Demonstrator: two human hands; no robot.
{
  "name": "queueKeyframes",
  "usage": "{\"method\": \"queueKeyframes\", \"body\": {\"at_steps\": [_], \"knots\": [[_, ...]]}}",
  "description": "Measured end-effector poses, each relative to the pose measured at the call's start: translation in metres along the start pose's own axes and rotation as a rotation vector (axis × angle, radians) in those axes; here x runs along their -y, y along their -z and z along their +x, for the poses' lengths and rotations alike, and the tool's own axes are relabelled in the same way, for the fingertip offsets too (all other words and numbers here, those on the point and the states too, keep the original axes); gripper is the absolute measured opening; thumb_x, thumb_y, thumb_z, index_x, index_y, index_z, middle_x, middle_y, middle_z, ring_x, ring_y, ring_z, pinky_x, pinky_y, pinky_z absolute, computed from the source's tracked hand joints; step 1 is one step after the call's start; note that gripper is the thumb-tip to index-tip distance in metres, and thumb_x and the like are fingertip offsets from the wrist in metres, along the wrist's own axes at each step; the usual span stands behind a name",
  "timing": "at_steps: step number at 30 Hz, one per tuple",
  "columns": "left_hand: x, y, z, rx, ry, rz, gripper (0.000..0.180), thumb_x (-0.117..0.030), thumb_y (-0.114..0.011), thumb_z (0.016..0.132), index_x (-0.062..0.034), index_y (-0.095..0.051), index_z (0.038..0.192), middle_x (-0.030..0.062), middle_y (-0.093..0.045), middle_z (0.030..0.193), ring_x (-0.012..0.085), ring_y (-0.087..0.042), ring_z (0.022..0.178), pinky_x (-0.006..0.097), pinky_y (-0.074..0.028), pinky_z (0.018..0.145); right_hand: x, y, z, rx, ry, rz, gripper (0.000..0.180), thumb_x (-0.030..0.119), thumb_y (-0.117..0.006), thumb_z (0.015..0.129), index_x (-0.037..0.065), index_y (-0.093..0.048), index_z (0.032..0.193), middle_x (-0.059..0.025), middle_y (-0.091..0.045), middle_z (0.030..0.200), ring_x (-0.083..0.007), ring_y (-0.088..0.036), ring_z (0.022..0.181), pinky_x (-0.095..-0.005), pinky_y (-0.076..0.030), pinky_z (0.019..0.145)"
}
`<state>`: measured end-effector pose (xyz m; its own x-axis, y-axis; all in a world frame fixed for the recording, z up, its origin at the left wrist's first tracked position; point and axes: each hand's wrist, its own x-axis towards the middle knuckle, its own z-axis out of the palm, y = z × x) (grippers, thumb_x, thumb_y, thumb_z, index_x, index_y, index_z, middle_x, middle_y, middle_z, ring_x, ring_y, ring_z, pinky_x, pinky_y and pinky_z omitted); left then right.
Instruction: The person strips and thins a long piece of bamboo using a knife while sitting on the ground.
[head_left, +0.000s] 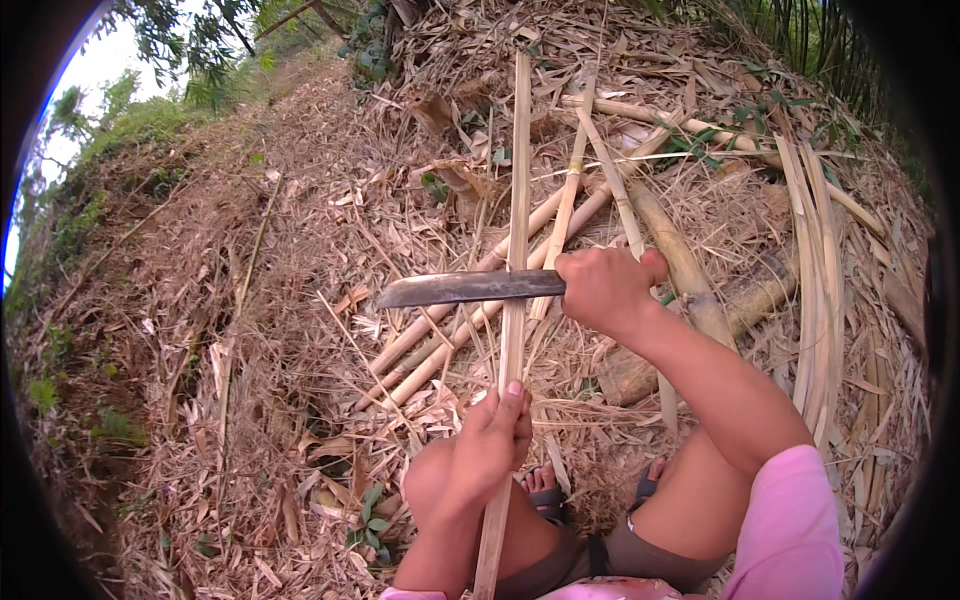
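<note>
A long pale bamboo strip (519,180) runs lengthwise away from me, with its near end down beside my left thigh. My left hand (492,435) is wrapped round its lower part, thumb lying along the strip. In my right hand (608,287) is a machete (455,289), gripped by its handle, which the fingers mostly hide. The broad dark blade lies crosswise over the strip above my left hand, its tip pointing left. The blade appears to touch the strip.
Bamboo poles (560,230) and a thick bamboo log (625,375) lie crossed ahead of me. Split bamboo strips (815,290) are bundled at the right. Dry leaves (270,330) cover the sloping ground. Cut stumps (465,180) stand beyond the blade. My sandalled feet (543,490) are below.
</note>
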<state>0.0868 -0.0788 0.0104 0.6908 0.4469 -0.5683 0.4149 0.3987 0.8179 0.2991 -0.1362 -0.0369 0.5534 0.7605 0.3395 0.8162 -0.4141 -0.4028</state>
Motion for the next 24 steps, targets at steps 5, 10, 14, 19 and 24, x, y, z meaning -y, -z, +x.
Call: {"method": "queueKeyframes", "body": {"at_steps": [5, 10, 14, 19, 24], "knots": [[0.008, 0.012, 0.008, -0.027, -0.002, -0.028, 0.03, -0.036, -0.045, 0.104, -0.0122, -0.045, 0.085, -0.0058, -0.034, 0.06, 0.0039, -0.027, 0.043, 0.022, -0.019, 0.038, 0.039, -0.01, -0.026, 0.015, 0.217, -0.09, 0.009, 0.01, -0.055, 0.075, 0.008, -0.062, 0.069, -0.0124, -0.065, 0.065, -0.032, -0.067, 0.061, -0.0445, -0.055, 0.063], [0.011, 0.016, -0.005, 0.005, 0.024, -0.038, 0.03, -0.035, -0.044, 0.104, -0.0119, -0.044, 0.085, -0.0058, -0.033, 0.06, 0.004, -0.027, 0.042, 0.022, -0.02, 0.038, -0.024, -0.015, 0.017, -0.07, -0.028, -0.069, 0.011, 0.011, -0.055, 0.074, 0.013, -0.059, 0.064, -0.0073, -0.061, 0.059, -0.0262, -0.066, 0.054, -0.0603, -0.046, 0.059], [0.013, 0.018, -0.001, -0.088, 0.002, 0.001, 0.031, -0.035, -0.043, 0.105, -0.0114, -0.044, 0.085, -0.0061, -0.033, 0.059, 0.0038, -0.026, 0.042, 0.022, -0.02, 0.039, 0.038, -0.016, -0.015, 0.055, 0.239, -0.081, 0.01, 0.011, -0.057, 0.075, 0.008, -0.06, 0.066, -0.0134, -0.061, 0.059, -0.0322, -0.066, 0.056, -0.0434, -0.055, 0.059], [0.016, 0.015, -0.005, 0.006, -0.055, 0.154, 0.035, -0.032, -0.041, 0.105, -0.0089, -0.047, 0.08, -0.005, -0.04, 0.057, 0.0048, -0.035, 0.045, 0.022, -0.03, 0.041, -0.016, -0.014, 0.021, -0.087, 0.047, -0.019, 0.012, 0.012, -0.055, 0.076, 0.009, -0.057, 0.064, -0.0134, -0.064, 0.063, -0.032, -0.066, 0.057, -0.0535, -0.05, 0.057], [0.012, 0.019, -0.005, -0.026, -0.033, 0.072, 0.033, -0.033, -0.042, 0.105, -0.0115, -0.044, 0.08, -0.0066, -0.032, 0.058, 0.0039, -0.026, 0.042, 0.023, -0.02, 0.038, 0.021, -0.01, 0.004, 0.043, 0.16, -0.067, 0.011, 0.013, -0.055, 0.076, 0.007, -0.061, 0.069, -0.0141, -0.065, 0.066, -0.0324, -0.066, 0.059, -0.0507, -0.053, 0.061]]}}
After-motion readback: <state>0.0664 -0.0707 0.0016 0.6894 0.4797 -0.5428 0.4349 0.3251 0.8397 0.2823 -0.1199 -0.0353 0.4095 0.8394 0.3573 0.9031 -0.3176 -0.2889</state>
